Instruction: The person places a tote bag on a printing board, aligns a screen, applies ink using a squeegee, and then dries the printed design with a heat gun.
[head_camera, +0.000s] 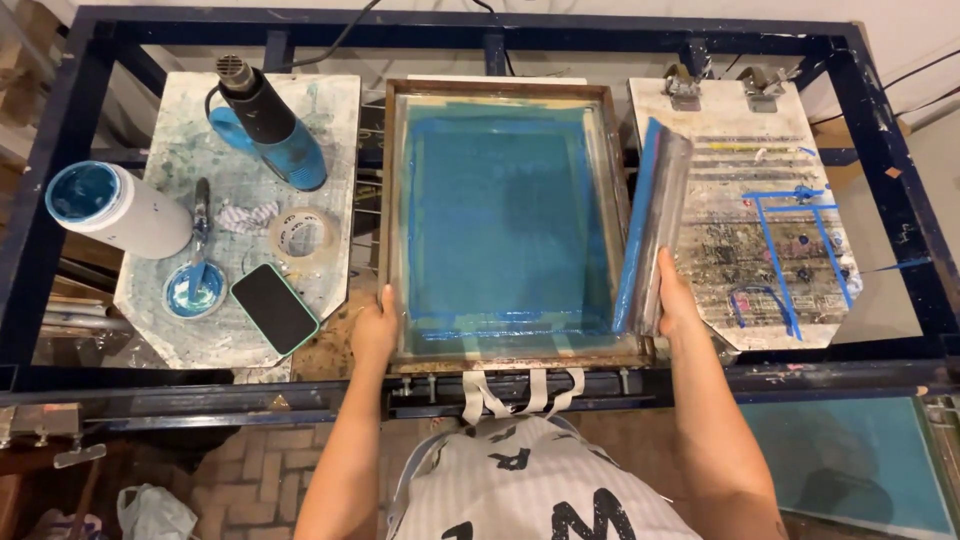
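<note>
A wooden-framed printing screen (505, 98) with a blue-green mesh lies flat in the middle of the press. My left hand (375, 325) grips the frame's near left corner. My right hand (675, 300) holds the near end of a long metal trough (660, 215) with blue ink along its edge. The trough rests tilted on the screen's right side. A white garment with black letters (540, 480) hangs below the screen's front edge.
On the left platen (330, 110) sit a blue and black heat gun (270, 125), a white ink jar (115, 210), a lid holding a spatula (195, 285), a tape roll (303, 233) and a phone (275, 308). A taped platen (770, 210) lies at the right. Another screen (860, 460) is at lower right.
</note>
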